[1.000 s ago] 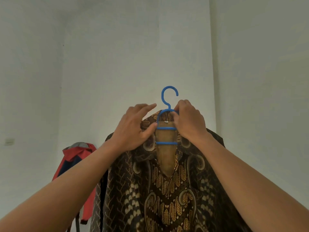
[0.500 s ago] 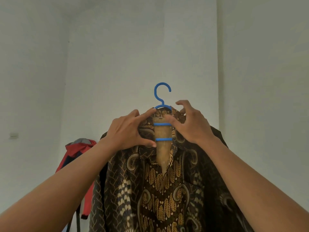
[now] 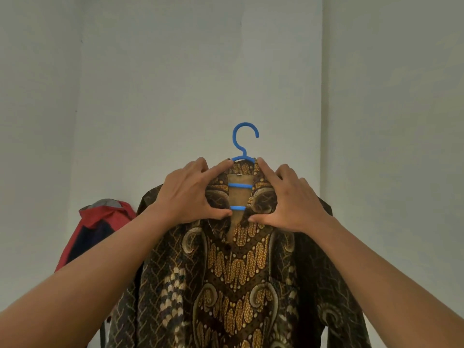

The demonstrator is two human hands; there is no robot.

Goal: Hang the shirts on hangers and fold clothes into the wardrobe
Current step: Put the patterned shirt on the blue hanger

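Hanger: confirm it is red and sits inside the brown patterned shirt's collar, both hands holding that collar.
Not red: the head view shows the hanger is blue. It does sit inside the collar of the brown patterned shirt, with the left hand and right hand holding that collar.

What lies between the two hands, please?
Head view: between left hand and right hand lie the open shirt neckline and two blue hanger crossbars.

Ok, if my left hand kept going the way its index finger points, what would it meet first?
Likely the blue hanger: the left hand aims its index finger at the arch above the batik shirt collar, though depth is unclear.
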